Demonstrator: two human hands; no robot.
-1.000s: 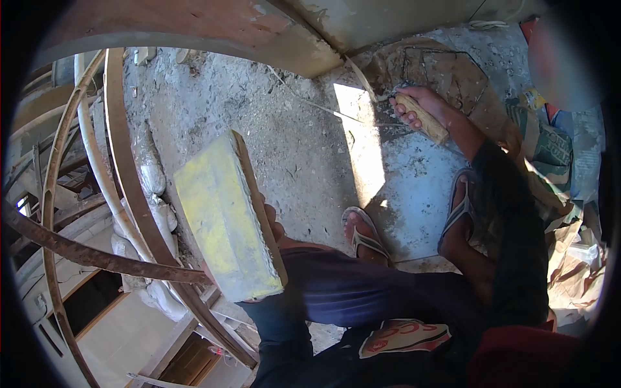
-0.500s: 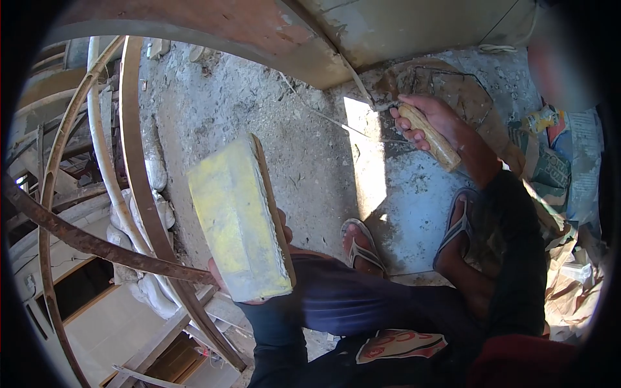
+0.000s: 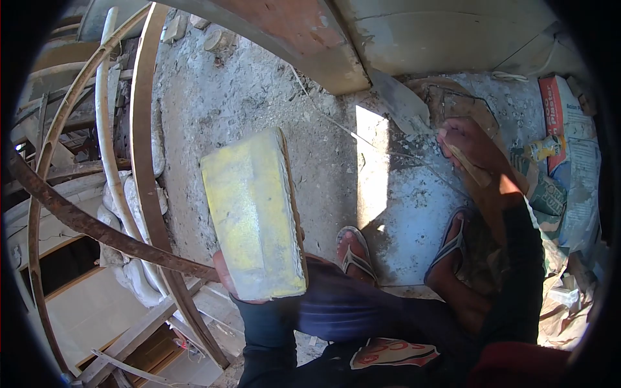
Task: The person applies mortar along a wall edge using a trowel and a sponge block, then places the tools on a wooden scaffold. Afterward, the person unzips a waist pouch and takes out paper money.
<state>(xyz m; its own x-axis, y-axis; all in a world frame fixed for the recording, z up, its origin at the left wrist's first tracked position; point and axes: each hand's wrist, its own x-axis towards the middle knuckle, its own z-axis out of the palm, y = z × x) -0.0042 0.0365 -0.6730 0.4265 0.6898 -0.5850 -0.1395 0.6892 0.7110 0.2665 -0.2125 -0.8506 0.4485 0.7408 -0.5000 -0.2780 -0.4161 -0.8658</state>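
Observation:
A rectangular board [image 3: 249,210], yellow and grey with a rough whitish edge, rests tilted on my left hand [image 3: 224,275]. Only part of that hand shows at the lower left; the board hides the rest. At the right, my right hand [image 3: 471,145] is closed round the wooden handle [image 3: 471,169] of a trowel. The broad grey blade [image 3: 398,102] lies beside the lower corner of a wall edge.
Curved metal and wooden bars [image 3: 143,123] stand at the left. A wall panel [image 3: 297,35] crosses the top. Plaster bags [image 3: 579,168] and crumpled paper lie at the right. A thin cord [image 3: 336,123] runs over the rough floor.
My right hand has moved right and down and turned, and the trowel's broad blade now shows. The board has shifted slightly right in view. The surroundings have shifted with the camera.

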